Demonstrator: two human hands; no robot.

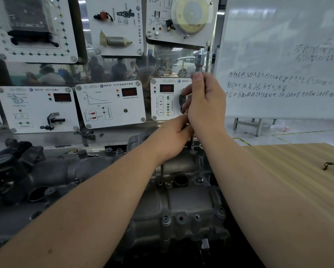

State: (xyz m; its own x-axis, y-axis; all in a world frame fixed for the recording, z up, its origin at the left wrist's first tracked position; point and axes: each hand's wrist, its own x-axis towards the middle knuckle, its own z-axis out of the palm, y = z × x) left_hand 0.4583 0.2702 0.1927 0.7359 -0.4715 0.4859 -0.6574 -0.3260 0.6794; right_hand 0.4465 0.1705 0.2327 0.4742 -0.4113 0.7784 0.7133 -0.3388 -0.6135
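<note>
Forearms reach over the grey aluminium engine casting (181, 206), which lies in front of the sensor training panels (112, 105) and beside a wooden worktop (288, 171). At the casting's far edge a chromed extension bar (199, 59) stands upright, its foot down on a fastener hidden behind the fingers. The right hand (206, 101) has its grip clamped round the bar's upper part, thumb pointing up along it. The left hand (173, 136) pinches the thin lower shaft just above the casting. The step looks like turning a bolt in or out. To do it well, hold the bar square to the casting so the bit seats fully. Let the lower grip only steady and guide, turn from the top with even downward pressure, and stop if the bar leans or the bit rides up.
</note>
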